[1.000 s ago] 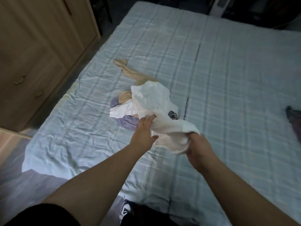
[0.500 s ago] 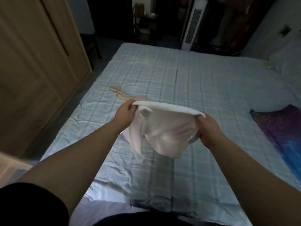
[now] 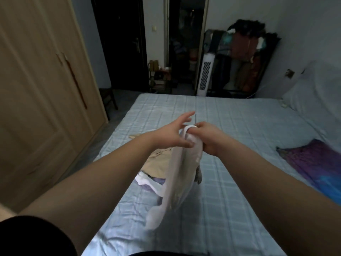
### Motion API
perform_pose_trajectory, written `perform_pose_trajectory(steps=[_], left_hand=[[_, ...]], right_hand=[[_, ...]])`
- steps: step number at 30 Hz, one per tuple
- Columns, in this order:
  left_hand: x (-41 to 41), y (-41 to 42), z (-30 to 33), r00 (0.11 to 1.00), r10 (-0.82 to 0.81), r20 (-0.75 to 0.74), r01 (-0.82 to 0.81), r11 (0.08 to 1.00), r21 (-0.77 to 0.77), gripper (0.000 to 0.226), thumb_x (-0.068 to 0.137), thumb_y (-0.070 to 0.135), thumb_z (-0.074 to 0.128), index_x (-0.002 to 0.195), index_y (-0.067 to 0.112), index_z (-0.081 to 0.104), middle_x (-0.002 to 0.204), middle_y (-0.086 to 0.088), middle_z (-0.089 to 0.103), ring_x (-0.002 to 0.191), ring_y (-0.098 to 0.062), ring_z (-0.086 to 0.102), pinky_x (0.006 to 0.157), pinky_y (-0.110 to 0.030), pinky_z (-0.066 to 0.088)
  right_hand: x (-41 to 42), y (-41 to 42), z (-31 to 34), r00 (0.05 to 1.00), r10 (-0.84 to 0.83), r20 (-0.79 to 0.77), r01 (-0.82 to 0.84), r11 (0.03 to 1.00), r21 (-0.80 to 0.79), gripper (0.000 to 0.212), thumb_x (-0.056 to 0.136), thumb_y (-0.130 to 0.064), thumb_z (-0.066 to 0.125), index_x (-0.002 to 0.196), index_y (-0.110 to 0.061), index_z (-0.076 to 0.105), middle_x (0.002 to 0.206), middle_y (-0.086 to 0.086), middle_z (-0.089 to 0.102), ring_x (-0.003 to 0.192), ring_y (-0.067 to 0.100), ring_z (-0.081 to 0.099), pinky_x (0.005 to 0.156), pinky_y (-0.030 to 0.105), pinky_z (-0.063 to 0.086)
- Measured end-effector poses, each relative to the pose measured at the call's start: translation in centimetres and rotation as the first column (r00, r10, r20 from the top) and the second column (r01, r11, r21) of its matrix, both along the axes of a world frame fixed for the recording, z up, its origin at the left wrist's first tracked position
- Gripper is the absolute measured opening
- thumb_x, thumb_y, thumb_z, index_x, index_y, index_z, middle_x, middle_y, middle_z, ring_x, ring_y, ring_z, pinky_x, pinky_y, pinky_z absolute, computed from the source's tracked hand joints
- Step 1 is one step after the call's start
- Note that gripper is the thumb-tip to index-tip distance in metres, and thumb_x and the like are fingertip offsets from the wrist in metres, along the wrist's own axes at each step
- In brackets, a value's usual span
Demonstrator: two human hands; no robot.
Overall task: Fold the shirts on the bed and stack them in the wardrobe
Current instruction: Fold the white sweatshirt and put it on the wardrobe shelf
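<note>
White shirt (image 3: 180, 174) hangs above the bed (image 3: 230, 126), right hand (image 3: 206, 138) clamped on it; left hand (image 3: 175, 132) fingers spread apart.

The bed (image 3: 239, 126) wears a pale blue checked sheet (image 3: 230, 191), creased near the front. A small heap of clothes (image 3: 156, 167), beige, white and lilac, lies left of centre; a purple-blue cloth (image 3: 311, 163) lies at the right edge.
</note>
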State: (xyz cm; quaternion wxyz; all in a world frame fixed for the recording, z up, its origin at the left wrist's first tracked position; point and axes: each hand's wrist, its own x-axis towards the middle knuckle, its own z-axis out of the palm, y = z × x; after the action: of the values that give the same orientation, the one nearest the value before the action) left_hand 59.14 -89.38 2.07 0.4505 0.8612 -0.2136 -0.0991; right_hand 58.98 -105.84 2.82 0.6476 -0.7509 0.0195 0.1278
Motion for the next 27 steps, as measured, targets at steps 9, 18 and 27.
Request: perform_pose_trajectory(steps=[9,18,27], left_hand=[[0.4,-1.6,1.4,0.980,0.121,0.158,-0.166,0.932,0.321,0.032,0.081,0.040,0.077,0.101,0.017,0.067,0.085,0.002,0.065,0.082,-0.016,0.061,0.059,-0.023,0.042],[0.2,-2.5,2.6,0.966,0.205,0.155,-0.229,0.962,0.152,0.019,0.092,0.027,0.068,0.102,0.013,0.075,0.096,-0.006,0.071,0.085,-0.016,0.062,0.070,-0.026,0.049],[0.0,-0.6,7.4,0.914,0.395,0.091,-0.363,0.897,-0.252,0.013,0.094,0.024,0.065,0.102,0.017,0.073,0.087,0.003,0.070,0.076,-0.008,0.063,0.070,-0.028,0.054]], right_hand=[[-0.9,-0.8,-1.8,0.981,-0.035,0.190,0.008,0.990,0.140,0.032,0.077,0.016,0.065,0.101,-0.005,0.060,0.109,0.023,0.068,0.097,0.031,0.068,0.081,0.038,0.056],[-5.7,-2.6,-9.4,0.908,-0.322,0.267,0.270,0.939,0.213,0.028,0.075,-0.004,0.062,0.099,-0.017,0.059,0.104,0.007,0.065,0.104,0.021,0.063,0.092,0.043,0.053],[-7.5,-2.6,-15.2,0.993,-0.020,0.116,0.041,0.982,-0.185,0.054,0.079,-0.025,0.076,0.125,-0.035,0.049,0.122,-0.004,0.057,0.114,0.013,0.053,0.097,0.036,0.047]])
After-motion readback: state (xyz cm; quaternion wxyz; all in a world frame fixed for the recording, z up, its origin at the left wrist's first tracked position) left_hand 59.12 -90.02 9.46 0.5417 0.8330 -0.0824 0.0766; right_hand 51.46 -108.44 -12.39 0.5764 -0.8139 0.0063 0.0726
